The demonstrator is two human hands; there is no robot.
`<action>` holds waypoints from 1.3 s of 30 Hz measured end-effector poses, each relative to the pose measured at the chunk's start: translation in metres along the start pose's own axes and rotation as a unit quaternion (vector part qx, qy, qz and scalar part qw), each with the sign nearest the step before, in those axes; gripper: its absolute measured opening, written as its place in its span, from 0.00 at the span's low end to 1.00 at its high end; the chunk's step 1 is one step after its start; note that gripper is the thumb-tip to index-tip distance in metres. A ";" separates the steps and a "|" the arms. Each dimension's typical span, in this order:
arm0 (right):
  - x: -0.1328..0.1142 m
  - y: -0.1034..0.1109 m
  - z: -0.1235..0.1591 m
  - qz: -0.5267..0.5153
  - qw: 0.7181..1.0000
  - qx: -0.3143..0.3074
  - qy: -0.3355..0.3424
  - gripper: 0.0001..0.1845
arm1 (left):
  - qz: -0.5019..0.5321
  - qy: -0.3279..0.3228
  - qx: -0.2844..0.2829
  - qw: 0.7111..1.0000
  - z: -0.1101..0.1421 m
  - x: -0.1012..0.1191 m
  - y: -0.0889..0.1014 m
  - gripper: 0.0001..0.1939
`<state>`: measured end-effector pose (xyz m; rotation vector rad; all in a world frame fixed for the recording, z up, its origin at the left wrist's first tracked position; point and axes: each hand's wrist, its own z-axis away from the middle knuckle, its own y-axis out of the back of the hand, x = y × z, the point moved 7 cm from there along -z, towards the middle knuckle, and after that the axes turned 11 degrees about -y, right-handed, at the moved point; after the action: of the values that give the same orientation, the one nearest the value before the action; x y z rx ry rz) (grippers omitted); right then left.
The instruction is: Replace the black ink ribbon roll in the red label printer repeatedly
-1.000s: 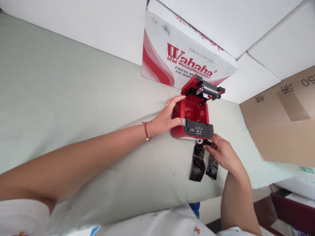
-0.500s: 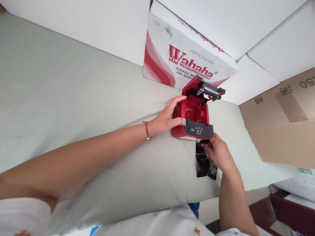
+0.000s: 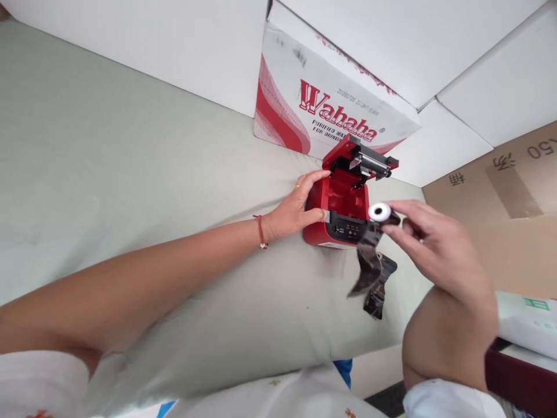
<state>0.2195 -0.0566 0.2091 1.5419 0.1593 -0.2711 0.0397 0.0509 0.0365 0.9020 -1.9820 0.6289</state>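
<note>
A red and black label printer (image 3: 324,235) stands on the pale green cloth with its lid (image 3: 365,157) raised and its red inner bay visible. My left hand (image 3: 296,212) grips its left side, thumb at the front corner and fingers at the back edge. Between thumb and fingers my right hand (image 3: 430,238) holds a small roll (image 3: 380,212) with a white end and a dark core hole. A dark glossy strip (image 3: 368,261) hangs from this roll, in the air by the printer's front right corner. A second dark strip (image 3: 375,303) lies on the cloth below, partly covered.
Behind the printer a white and red Wahaha carton (image 3: 282,87) leans against the white wall (image 3: 152,46). At the right stands a brown cardboard box (image 3: 517,244). The pale green cloth (image 3: 130,151) covers the surface under my arms.
My right hand has lifted one roll with its dark strip off the cloth, up and to the right. The second strip stayed behind. My left hand has kept its hold on the printer.
</note>
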 end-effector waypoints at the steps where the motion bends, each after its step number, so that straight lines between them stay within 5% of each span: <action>1: -0.003 -0.004 -0.013 0.021 1.000 0.014 0.000 0.20 | -0.002 0.000 0.000 1.000 0.000 0.001 0.000 0.45; 7: -0.019 -0.043 -0.071 0.131 0.991 -0.012 0.022 0.21 | -0.012 -0.015 0.006 1.000 -0.001 0.002 -0.001 0.44; 12: -0.025 -0.060 -0.086 0.190 0.980 -0.057 -0.009 0.20 | -0.038 -0.022 -0.001 0.999 -0.002 0.003 0.001 0.44; 20: -0.024 -0.077 -0.101 0.149 0.988 -0.033 -0.015 0.26 | -0.050 -0.038 0.000 0.998 -0.002 0.006 0.002 0.44; 24: -0.022 -0.064 -0.078 0.045 0.999 -0.003 0.025 0.24 | -0.042 -0.035 0.002 0.998 -0.002 0.005 0.001 0.44; 30: -0.020 -0.038 0.008 -0.040 0.987 0.096 0.126 0.13 | -0.025 -0.021 0.000 0.999 -0.001 0.002 0.000 0.44; 35: -0.015 -0.056 0.052 -0.016 0.976 0.117 0.184 0.26 | -0.058 -0.036 0.009 0.998 0.002 0.006 -0.001 0.41; 39: -0.011 -0.067 0.059 -0.016 0.971 0.138 0.193 0.33 | -0.187 -0.141 0.053 0.971 0.013 0.036 -0.005 0.32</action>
<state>0.1866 -0.1154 0.1488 1.8589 0.4679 -0.0135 0.0231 0.0258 0.0608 1.4553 -1.9586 0.4082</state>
